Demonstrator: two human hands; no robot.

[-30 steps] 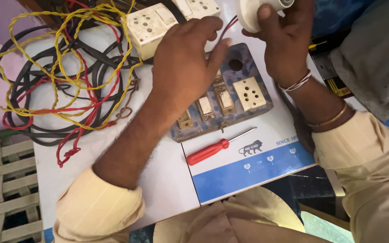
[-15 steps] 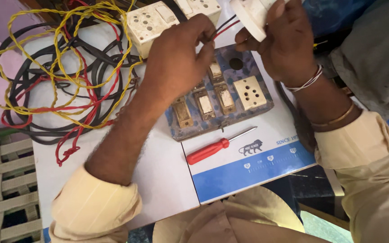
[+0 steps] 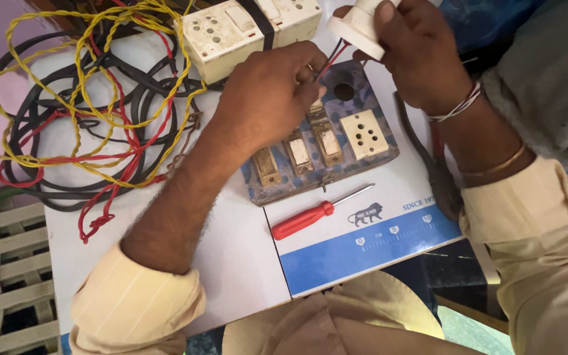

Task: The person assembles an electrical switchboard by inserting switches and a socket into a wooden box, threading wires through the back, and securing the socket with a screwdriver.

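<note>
At the far left I see a tangle of wires (image 3: 87, 112), yellow twisted pairs, red strands and black cable, heaped on the white table top (image 3: 231, 263). Just right of the heap, at the far edge, sits a cream switch box (image 3: 231, 33) with a dark band across it.

My left hand (image 3: 264, 98) comes in from the near left, its forearm crossing the table top, and rests over the far-left part of a blue-grey switch board (image 3: 327, 148). Its fingers are closed in a pinch on a thin red and black wire pair (image 3: 329, 60), which runs up and right. The switch board lies flat near the middle, with three worn switches in a row, a cream socket on its right and a round hole at its far corner. Near it, a red-handled screwdriver (image 3: 310, 217) lies on the table top, tip pointing right, just apart from the board.

Further right, my right hand (image 3: 422, 56) is wrapped around a white lamp holder (image 3: 361, 25), held above the board's far corner; the wire pair meets its underside. Thread bands and a bangle circle that wrist.
</note>
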